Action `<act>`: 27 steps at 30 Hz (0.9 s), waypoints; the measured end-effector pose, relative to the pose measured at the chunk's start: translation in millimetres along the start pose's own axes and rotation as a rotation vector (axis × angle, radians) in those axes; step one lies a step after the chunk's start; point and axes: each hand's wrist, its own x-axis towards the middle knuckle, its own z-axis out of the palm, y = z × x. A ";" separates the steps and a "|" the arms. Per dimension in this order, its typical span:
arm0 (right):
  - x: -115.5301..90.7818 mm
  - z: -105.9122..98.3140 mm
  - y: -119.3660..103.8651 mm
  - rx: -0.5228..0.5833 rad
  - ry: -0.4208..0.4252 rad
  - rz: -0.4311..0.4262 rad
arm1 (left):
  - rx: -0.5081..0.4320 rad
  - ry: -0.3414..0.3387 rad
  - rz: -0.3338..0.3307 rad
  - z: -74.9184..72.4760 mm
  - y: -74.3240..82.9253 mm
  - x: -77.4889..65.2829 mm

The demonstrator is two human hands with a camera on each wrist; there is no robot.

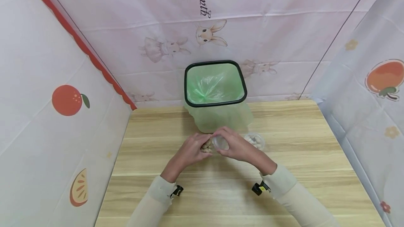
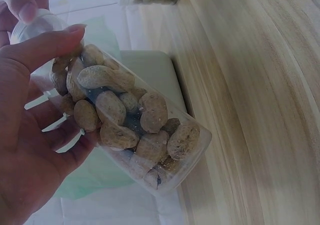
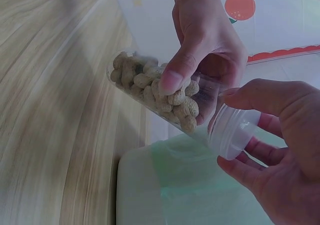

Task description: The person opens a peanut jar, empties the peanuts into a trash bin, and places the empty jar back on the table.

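My left hand [image 1: 191, 150] grips a clear plastic jar [image 2: 192, 172] of unshelled peanuts [image 3: 145, 82], tilted above the table, thumb along one side and fingers round the other. At the jar's mouth, my right hand [image 1: 236, 145] holds a clear lid [image 3: 231, 133] between thumb and fingers. Whether the lid is seated on the rim or merely against it, I cannot tell. Just right of the right hand, a second clear jar [image 1: 255, 140] with whitish pieces in it stands on the table; part of it is hidden behind that hand and wrist in the head view.
Beyond the hands, a bin with a black rim [image 1: 215, 105] and a green bag liner [image 1: 221, 118] stands at the back of the wooden table [image 1: 151, 143]. Printed cloth [image 1: 126, 45] hangs behind the table and on both sides.
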 end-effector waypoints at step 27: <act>6.1 2.3 -2.5 0.102 0.050 0.304 | 0.068 0.074 0.031 4.7 0.5 2.1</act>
